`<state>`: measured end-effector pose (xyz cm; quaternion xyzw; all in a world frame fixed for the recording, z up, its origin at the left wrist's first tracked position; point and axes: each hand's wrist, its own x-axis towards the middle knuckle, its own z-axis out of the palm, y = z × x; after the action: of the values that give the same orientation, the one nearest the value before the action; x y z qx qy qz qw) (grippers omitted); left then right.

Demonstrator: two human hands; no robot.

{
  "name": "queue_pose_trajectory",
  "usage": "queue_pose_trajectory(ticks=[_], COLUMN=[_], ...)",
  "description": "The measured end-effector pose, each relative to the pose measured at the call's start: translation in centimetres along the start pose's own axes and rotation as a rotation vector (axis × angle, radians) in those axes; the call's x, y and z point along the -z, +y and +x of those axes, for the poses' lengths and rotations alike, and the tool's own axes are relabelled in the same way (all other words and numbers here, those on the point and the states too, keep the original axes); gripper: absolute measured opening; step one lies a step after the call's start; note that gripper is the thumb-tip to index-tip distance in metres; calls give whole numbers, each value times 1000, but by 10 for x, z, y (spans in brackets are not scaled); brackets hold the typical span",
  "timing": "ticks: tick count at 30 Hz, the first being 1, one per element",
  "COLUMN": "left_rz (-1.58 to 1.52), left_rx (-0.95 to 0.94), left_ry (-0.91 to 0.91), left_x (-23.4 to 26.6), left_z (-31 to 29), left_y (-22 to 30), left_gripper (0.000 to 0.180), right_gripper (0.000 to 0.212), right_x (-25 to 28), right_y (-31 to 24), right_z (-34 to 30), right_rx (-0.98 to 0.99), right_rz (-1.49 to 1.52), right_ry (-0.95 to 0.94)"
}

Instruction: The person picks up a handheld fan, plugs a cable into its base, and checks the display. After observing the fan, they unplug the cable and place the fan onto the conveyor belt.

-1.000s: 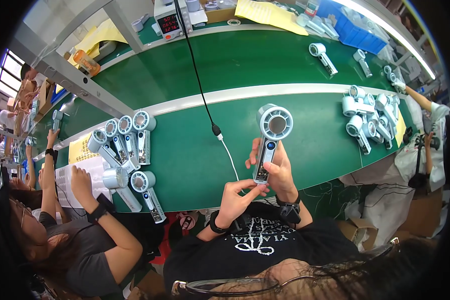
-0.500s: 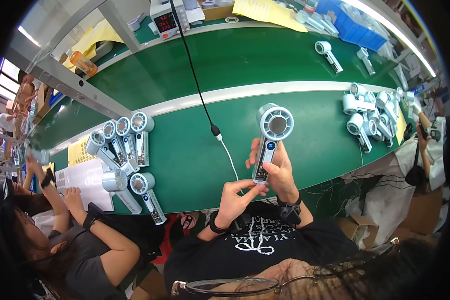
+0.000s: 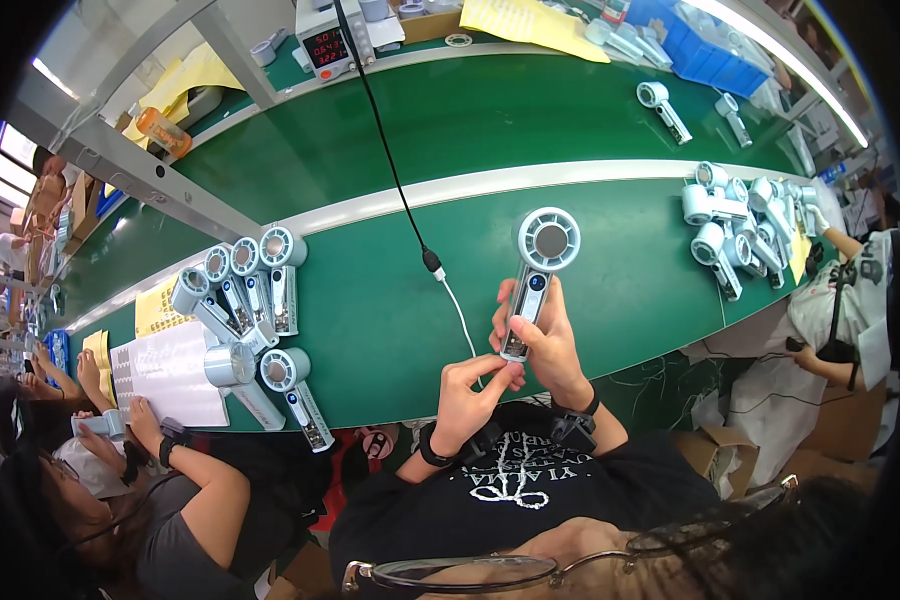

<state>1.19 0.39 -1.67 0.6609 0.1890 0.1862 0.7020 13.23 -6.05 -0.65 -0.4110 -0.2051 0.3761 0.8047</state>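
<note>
A pale blue handheld fan, its round head up and a small lit display on the handle, stands upright over the near edge of the green table. My right hand is wrapped round the handle, with the thumb on its front near exposed parts. At the handle's bottom end my left hand pinches the end of a thin white cable. The plug itself is hidden by my fingers, so I cannot tell whether it sits in the fan. A black cord from above joins this cable.
Several similar fans lie to the left beside white sheets; a pile of fans is at the right. A power supply and blue bin stand at the back. A co-worker's arm is at the left.
The fan in my right hand has shifted slightly left and up. At the left, a co-worker's raised hand with a fan has come down. The digits on the power supply differ.
</note>
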Motion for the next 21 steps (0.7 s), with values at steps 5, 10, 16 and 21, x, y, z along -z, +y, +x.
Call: queue_pose_trajectory(ticks=[5, 10, 16, 21], left_rz=[26, -77, 25, 96], left_rx=[-7, 51, -3, -54], left_ry=[-63, -80, -3, 31], left_x=[-1, 1, 3, -1], left_z=[-2, -13, -8, -5], left_y=[0, -8, -1, 4], left_gripper=[9, 9, 9, 10], right_gripper=[54, 52, 39, 48], right_x=[2, 18, 59, 64], right_y=[2, -39, -63, -62], right_z=[-3, 16, 10, 4], right_rx=[58, 253, 227, 190], right_rz=[-30, 46, -82, -122], right_ry=[64, 201, 118, 138])
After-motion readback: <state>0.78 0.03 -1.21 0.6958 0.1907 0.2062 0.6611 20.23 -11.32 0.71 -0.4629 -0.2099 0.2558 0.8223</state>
